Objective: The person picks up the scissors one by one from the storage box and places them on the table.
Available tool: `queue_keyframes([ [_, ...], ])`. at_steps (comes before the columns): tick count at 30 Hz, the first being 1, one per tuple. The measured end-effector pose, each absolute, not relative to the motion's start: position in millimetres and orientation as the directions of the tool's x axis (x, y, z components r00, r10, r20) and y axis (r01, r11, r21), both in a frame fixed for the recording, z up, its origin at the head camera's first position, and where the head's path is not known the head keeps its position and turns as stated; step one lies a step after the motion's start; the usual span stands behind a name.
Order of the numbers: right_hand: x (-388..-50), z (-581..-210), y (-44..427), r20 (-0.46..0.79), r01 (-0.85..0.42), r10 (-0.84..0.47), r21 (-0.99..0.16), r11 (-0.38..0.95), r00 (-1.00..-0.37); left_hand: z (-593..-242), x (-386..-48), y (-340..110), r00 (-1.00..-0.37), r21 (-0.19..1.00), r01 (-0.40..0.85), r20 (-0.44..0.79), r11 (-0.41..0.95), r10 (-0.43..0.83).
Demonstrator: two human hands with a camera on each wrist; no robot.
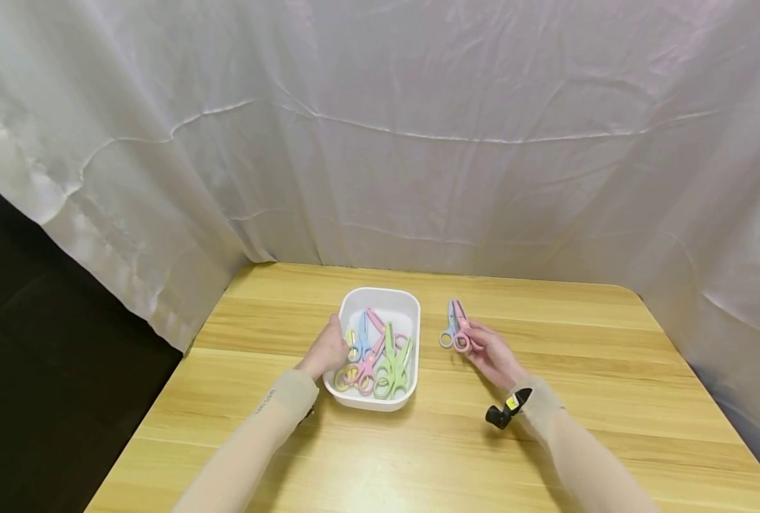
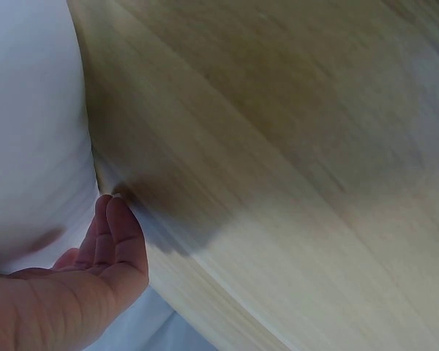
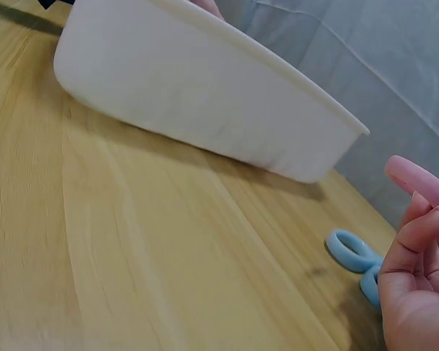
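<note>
A white plastic bin (image 1: 371,404) stands on the table, holding several pairs of scissors: green (image 1: 390,350), pink (image 1: 370,360), blue (image 1: 363,348) and yellow. My left hand (image 1: 326,350) grips the bin's left side; in the left wrist view its fingers (image 2: 124,234) lie against the outer wall. To the right of the bin, my right hand (image 1: 494,355) pinches pink scissors (image 1: 460,313) by the handle, blades pointing away. Light blue scissors (image 1: 450,329) are right beside them, apparently on the table; the right wrist view shows their handle (image 3: 367,265) near my fingers.
The wooden table (image 1: 598,370) has its far edge against a pale hanging curtain (image 1: 457,185). More curtain hangs along the left and right sides. A dark area (image 1: 53,342) lies beyond the table's left edge. Each wrist wears a small black camera (image 1: 498,416).
</note>
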State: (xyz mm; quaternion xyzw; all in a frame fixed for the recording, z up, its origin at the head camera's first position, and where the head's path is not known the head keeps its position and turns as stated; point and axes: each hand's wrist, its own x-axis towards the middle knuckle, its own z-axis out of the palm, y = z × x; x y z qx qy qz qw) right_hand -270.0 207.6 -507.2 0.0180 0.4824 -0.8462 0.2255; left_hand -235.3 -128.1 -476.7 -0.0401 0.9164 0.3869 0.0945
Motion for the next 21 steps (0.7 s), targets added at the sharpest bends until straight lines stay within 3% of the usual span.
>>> queue_keyframes([
  [21,-278,-514,248,-0.233,0.336,-0.306,-0.876,-0.345,-0.923,-478,-237,-129,-0.978,0.722,-0.154,-0.207,0.675,-0.002],
])
